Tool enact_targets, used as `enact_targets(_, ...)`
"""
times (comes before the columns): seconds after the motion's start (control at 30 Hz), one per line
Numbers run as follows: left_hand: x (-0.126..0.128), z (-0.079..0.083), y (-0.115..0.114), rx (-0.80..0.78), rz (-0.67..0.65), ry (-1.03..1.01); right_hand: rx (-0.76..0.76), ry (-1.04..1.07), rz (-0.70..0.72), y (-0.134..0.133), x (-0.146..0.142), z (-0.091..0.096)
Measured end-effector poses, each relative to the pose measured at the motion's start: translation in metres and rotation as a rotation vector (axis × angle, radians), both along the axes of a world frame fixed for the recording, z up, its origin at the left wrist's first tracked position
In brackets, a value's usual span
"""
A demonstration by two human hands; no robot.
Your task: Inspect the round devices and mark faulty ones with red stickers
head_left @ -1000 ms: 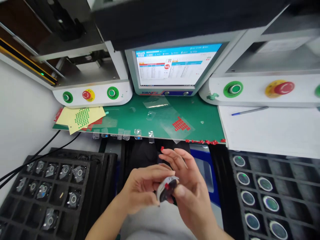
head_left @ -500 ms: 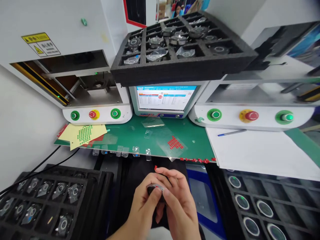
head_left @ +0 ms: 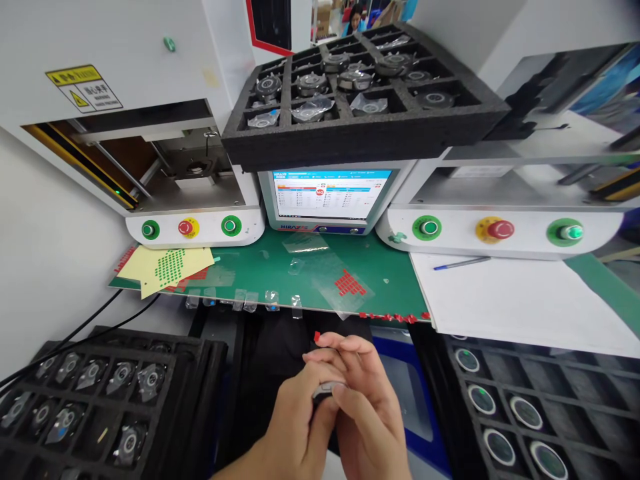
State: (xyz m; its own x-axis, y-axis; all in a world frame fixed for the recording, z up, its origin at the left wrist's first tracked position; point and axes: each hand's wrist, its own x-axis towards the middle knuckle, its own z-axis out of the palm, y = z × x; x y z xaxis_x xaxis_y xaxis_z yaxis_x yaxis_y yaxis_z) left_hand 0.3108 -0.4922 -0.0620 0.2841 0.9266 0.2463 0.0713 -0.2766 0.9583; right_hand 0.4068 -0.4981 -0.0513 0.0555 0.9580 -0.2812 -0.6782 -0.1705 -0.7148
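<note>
Low in the middle, both my hands are closed together around a small watch body (head_left: pixel 325 389), with a grey edge and a darker underside. Most of it is hidden by fingers. My left hand (head_left: pixel 297 410) grips it from the left, thumb bent along its lower side. My right hand (head_left: pixel 367 400) pinches it from the right, its thumb tip on the grey edge and the other fingers curved behind. A small red sticker (head_left: pixel 317 337) clings to a fingertip of the right hand.
A foam tray (head_left: pixel 360 137) of wrapped watch parts sits above the monitor (head_left: pixel 320 195). Press machines with buttons flank it. Green bench edge (head_left: pixel 250 273) bears red stickers (head_left: pixel 351 283); paper (head_left: pixel 500 287) and pen lie right. More foam trays stand low left (head_left: pixel 185 400) and right (head_left: pixel 470 407).
My hands have shifted slightly right and down, and the watch body has turned to show more grey edge. Inside the left machine, the horizontal plate sits higher.
</note>
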Motion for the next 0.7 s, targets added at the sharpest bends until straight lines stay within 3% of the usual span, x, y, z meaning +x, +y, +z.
enact_targets(0.13,0.001,-0.001,-0.004,0.104,0.055,0.136,0.047,0.027,-0.016,0.000,0.003,-0.007)
enact_targets(0.27,0.001,-0.005,-0.012,0.079,0.128,0.273,0.148,0.001,-0.071,0.003,0.002,-0.013)
enact_targets(0.47,0.003,-0.004,-0.004,0.120,0.032,0.181,0.145,0.002,-0.127,0.006,0.000,-0.008)
enact_targets(0.7,0.005,-0.006,0.001,0.165,0.010,0.174,0.143,-0.007,-0.131,0.005,0.001,-0.006)
